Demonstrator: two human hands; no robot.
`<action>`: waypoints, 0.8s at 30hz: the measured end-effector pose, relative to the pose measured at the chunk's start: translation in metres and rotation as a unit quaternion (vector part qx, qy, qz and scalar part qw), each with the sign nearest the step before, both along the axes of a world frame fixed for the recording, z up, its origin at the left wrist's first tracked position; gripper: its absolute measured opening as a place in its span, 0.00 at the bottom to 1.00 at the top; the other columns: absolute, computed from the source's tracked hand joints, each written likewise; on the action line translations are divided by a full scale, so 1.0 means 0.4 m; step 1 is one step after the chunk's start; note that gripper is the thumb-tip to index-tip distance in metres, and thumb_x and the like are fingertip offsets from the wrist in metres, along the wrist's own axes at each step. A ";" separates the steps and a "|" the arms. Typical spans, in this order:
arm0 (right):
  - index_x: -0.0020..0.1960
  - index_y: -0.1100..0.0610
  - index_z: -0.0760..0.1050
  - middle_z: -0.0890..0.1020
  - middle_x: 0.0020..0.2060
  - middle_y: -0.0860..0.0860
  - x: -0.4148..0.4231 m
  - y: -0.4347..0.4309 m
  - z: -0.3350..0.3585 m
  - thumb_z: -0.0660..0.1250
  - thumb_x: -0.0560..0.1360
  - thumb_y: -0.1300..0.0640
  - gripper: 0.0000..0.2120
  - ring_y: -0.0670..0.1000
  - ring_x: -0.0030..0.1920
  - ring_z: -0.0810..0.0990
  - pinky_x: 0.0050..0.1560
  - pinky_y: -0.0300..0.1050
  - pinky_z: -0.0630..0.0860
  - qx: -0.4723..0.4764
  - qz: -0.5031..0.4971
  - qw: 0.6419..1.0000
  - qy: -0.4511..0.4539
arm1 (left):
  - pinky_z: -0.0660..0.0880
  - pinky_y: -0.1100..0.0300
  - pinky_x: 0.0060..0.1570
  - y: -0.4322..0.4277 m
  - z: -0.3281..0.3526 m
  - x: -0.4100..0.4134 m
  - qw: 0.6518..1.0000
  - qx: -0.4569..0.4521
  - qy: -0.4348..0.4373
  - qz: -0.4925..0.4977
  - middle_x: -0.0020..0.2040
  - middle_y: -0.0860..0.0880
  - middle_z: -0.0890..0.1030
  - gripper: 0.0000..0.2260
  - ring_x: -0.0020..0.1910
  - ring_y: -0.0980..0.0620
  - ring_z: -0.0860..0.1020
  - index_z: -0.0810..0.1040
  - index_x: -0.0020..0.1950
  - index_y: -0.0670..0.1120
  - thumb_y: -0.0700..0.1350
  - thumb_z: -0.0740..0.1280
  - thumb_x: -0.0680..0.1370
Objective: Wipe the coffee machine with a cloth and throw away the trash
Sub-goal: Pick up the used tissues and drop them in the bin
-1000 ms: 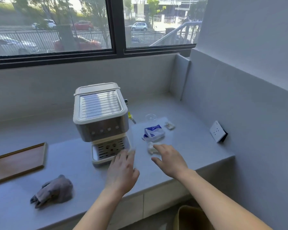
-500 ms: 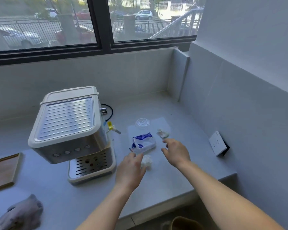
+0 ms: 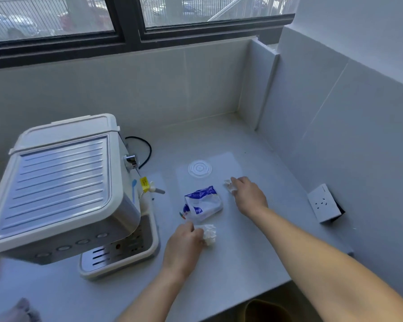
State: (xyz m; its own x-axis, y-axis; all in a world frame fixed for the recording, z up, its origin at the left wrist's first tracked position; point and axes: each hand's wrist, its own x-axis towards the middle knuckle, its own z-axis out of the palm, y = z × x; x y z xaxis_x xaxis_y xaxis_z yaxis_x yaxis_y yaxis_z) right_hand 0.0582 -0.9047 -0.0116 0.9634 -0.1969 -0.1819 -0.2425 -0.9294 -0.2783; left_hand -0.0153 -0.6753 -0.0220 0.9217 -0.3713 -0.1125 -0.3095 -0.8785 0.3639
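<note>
Head view: on the pale grey countertop (image 3: 242, 263), the left hand (image 3: 184, 246) pinches a crumpled white tissue wad (image 3: 209, 234) right of the white coffee machine (image 3: 63, 189). Farther right, the right hand (image 3: 249, 196) closes its fingers on a small white paper scrap (image 3: 229, 185), with bare counter toward the near edge; the grey cloth (image 3: 21, 312) lies at the near-left corner.

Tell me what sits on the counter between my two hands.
The blue-and-white wrapper lies between the left hand and right hand, seen in the head view.

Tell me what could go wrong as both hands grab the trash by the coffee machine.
The left hand only pinches the crumpled tissue at its edge, so it may drop. The right hand covers a small scrap; the clear lid and blue-and-white wrapper could be left behind.
</note>
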 end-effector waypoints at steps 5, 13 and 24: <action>0.64 0.56 0.72 0.74 0.60 0.55 -0.002 0.006 -0.029 0.60 0.78 0.63 0.16 0.59 0.56 0.72 0.47 0.52 0.75 -0.036 0.006 0.999 -0.018 | 0.65 0.55 0.38 -0.011 -0.007 0.018 1.000 0.013 0.004 -0.011 0.45 0.48 0.72 0.06 0.46 0.45 0.72 0.76 0.46 0.44 0.44 0.61 0.75; 0.51 0.62 0.71 0.76 0.49 0.60 -0.039 0.010 -0.016 0.63 0.74 0.61 0.07 0.62 0.47 0.76 0.41 0.49 0.69 -0.001 -0.026 0.999 -0.030 | 0.71 0.53 0.41 -0.021 -0.005 0.029 1.000 0.023 0.014 -0.012 0.48 0.47 0.74 0.07 0.49 0.46 0.73 0.78 0.46 0.43 0.42 0.61 0.73; 0.48 0.59 0.73 0.76 0.43 0.56 -0.199 0.021 0.018 0.66 0.72 0.59 0.07 0.59 0.42 0.75 0.37 0.46 0.66 0.073 -0.072 0.989 -0.105 | 0.68 0.55 0.37 -0.005 0.032 0.018 1.000 -0.031 0.001 -0.005 0.39 0.49 0.75 0.06 0.40 0.47 0.74 0.79 0.40 0.44 0.42 0.63 0.72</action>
